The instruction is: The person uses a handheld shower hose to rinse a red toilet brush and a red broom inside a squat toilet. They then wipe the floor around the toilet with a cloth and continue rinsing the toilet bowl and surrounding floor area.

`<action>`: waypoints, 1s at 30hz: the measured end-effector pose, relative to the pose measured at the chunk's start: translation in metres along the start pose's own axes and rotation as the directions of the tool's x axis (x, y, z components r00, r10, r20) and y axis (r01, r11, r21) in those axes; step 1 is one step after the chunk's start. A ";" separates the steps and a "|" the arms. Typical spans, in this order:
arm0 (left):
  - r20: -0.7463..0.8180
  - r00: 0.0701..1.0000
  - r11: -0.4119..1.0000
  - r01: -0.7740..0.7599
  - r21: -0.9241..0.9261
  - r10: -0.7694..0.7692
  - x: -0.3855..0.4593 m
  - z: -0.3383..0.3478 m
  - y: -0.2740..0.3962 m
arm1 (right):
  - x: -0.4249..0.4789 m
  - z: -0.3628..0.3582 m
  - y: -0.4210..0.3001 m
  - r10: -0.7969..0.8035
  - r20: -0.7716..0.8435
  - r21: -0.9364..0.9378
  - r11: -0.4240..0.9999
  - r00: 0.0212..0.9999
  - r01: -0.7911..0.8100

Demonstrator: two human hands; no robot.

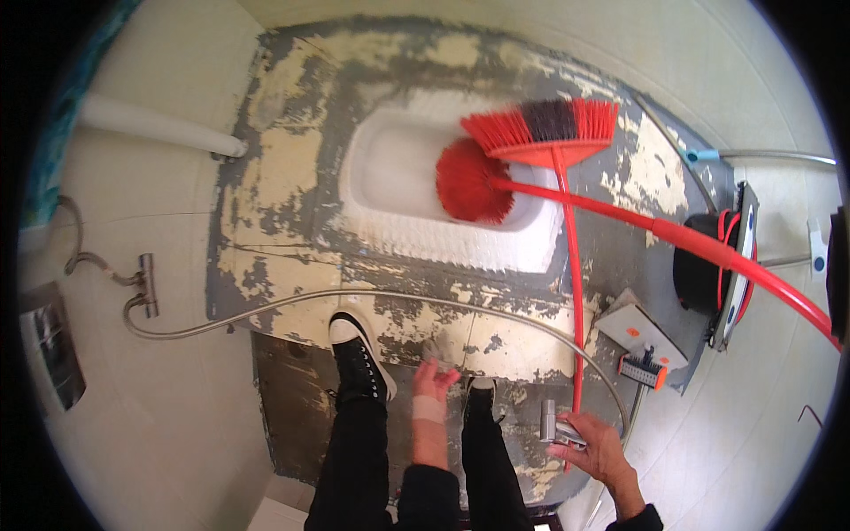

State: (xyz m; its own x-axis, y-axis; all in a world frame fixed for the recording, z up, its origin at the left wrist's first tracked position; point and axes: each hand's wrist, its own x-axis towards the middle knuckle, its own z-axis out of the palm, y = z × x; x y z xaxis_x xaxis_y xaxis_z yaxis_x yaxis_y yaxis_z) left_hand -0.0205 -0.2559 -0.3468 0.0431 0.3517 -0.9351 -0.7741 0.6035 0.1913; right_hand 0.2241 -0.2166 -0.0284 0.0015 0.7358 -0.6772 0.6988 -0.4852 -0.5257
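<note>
My right hand (594, 448) grips a metal bidet sprayer (548, 421), its head pointing left. A flexible metal hose (372, 292) arcs from it across the floor to the valve (147, 285) on the left wall. My left hand (435, 379), a beige band around its wrist, hangs between my black sneakers (355, 358). Something small, greyish and blurred (436, 352) shows at its fingertips; whether the fingers hold it is unclear. Ahead, a round red brush (473, 180) rests in the white squat toilet (398, 159). A red broom (541, 126) with dark middle bristles lies bristles-up over the toilet's right end.
Red handles (576, 318) cross on the right. A black bin-like container (697, 265), a white board (641, 332) and a grey-and-orange scrub brush (643, 372) stand by the right wall. A white pipe (166, 126) runs along the left. The floor (285, 166) has peeling paint and a step edge.
</note>
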 end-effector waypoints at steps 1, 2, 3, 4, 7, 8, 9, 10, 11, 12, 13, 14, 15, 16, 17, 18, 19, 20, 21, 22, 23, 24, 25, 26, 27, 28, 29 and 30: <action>-0.034 0.999 1.000 0.000 -0.002 0.000 -0.007 -0.001 -0.010 | -0.004 -0.003 -0.008 -0.036 -0.007 0.013 0.999 0.999 0.036; -0.025 1.000 1.000 0.003 0.025 -0.003 -0.016 0.007 -0.020 | -0.009 -0.005 -0.011 -0.038 0.006 0.022 0.999 0.999 0.038; -0.010 1.000 0.997 0.001 0.079 -0.001 -0.029 0.017 -0.028 | -0.014 -0.007 -0.014 -0.063 -0.006 0.030 0.998 0.998 0.064; 0.006 1.000 0.991 -0.004 0.137 0.003 -0.043 0.027 -0.035 | -0.019 -0.009 -0.017 -0.089 -0.018 0.036 0.995 0.996 0.089; 0.074 0.996 0.942 -0.068 0.330 0.046 -0.084 0.047 -0.044 | -0.034 -0.022 -0.033 -0.096 -0.042 0.097 0.990 0.995 0.099; 0.107 0.992 0.912 -0.105 0.397 0.067 -0.096 0.053 -0.046 | -0.039 -0.026 -0.038 -0.085 -0.046 0.124 0.988 0.995 0.090; 0.141 0.985 0.875 -0.155 0.459 0.100 -0.111 0.060 -0.043 | -0.044 -0.031 -0.042 -0.095 -0.047 0.112 0.989 0.994 0.100; 0.173 0.977 0.849 -0.195 0.490 0.125 -0.124 0.065 -0.040 | -0.048 -0.037 -0.045 -0.103 -0.047 0.098 0.989 0.994 0.107; 0.192 0.971 0.842 -0.219 0.493 0.140 -0.138 0.067 -0.036 | -0.052 -0.040 -0.047 -0.108 -0.044 0.084 0.990 0.993 0.112; 0.206 0.968 0.854 -0.224 0.469 0.141 -0.157 0.072 -0.026 | -0.057 -0.042 -0.045 -0.101 -0.056 0.088 0.990 0.993 0.105; 0.199 0.973 0.895 -0.190 0.403 0.117 -0.176 0.076 -0.014 | -0.061 -0.046 -0.048 -0.095 -0.054 0.080 0.992 0.994 0.099; 0.202 0.976 0.936 -0.147 0.320 0.084 -0.201 0.082 0.004 | -0.063 -0.052 -0.051 -0.086 -0.053 0.070 0.994 0.995 0.089; 0.203 0.978 0.967 -0.101 0.234 0.053 -0.226 0.087 0.021 | -0.065 -0.057 -0.054 -0.079 -0.048 0.060 0.995 0.996 0.082; 0.205 0.979 0.988 -0.052 0.147 0.021 -0.252 0.093 0.038 | -0.067 -0.060 -0.057 -0.102 -0.094 0.102 0.989 0.990 0.111; 0.190 0.982 0.994 -0.004 0.107 -0.017 -0.271 0.092 0.054 | -0.067 -0.062 -0.062 -0.114 -0.122 0.137 0.982 0.986 0.130; 0.174 0.983 0.997 0.043 0.063 -0.053 -0.291 0.090 0.070 | -0.066 -0.063 -0.065 -0.120 -0.147 0.171 0.975 0.982 0.145; 0.129 0.990 0.996 0.050 0.068 -0.058 -0.307 0.090 0.082 | -0.066 -0.062 -0.067 -0.118 -0.167 0.202 0.968 0.979 0.151; 0.095 0.993 0.995 0.069 0.077 -0.076 -0.326 0.092 0.093 | -0.065 -0.061 -0.064 -0.090 -0.175 0.198 0.972 0.981 0.124; 0.062 0.994 0.993 0.086 0.084 -0.092 -0.344 0.094 0.105 | -0.064 -0.060 -0.068 -0.092 -0.178 0.173 0.977 0.980 0.123; 0.047 0.992 0.991 0.110 0.074 -0.113 -0.345 0.086 0.109 | -0.063 -0.058 -0.074 -0.095 -0.183 0.148 0.981 0.978 0.123; 0.037 0.991 0.990 0.126 0.069 -0.129 -0.334 0.063 0.102 | -0.062 -0.056 -0.081 -0.099 -0.188 0.124 0.985 0.977 0.123; 0.041 0.990 0.989 0.135 0.066 -0.138 -0.314 0.032 0.086 | -0.062 -0.051 -0.092 -0.117 -0.196 0.099 0.985 0.974 0.139; 0.043 0.991 0.990 0.126 0.060 -0.129 -0.288 -0.006 0.062 | -0.060 -0.046 -0.101 -0.118 -0.192 0.079 0.988 0.974 0.135; 0.044 0.990 0.990 0.131 0.054 -0.133 -0.276 -0.033 0.047 | -0.061 -0.040 -0.109 -0.108 -0.184 0.062 0.991 0.977 0.121; 0.036 0.990 0.989 0.137 0.055 -0.139 -0.277 -0.041 0.051 | -0.063 -0.036 -0.116 -0.099 -0.183 0.045 0.993 0.978 0.109; 0.056 0.985 0.986 0.162 0.045 -0.164 -0.300 -0.023 0.082 | -0.064 -0.032 -0.122 -0.089 -0.212 0.036 0.994 0.973 0.099; 0.073 0.980 0.983 0.183 0.031 -0.185 -0.325 -0.005 0.115 | -0.067 -0.029 -0.130 -0.097 -0.226 0.025 0.994 0.969 0.106; 0.085 0.980 0.984 0.179 0.016 -0.180 -0.336 -0.008 0.134 | -0.070 -0.027 -0.141 -0.112 -0.237 0.013 0.993 0.965 0.119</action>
State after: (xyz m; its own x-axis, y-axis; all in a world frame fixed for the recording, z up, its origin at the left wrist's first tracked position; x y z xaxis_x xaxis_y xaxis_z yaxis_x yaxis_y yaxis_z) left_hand -0.1435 -0.2991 -0.0096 0.2353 0.2973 -0.9253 -0.7439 0.6678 0.0255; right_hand 0.1453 -0.1873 0.1073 0.0922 0.8765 -0.4724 0.6848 -0.4003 -0.6089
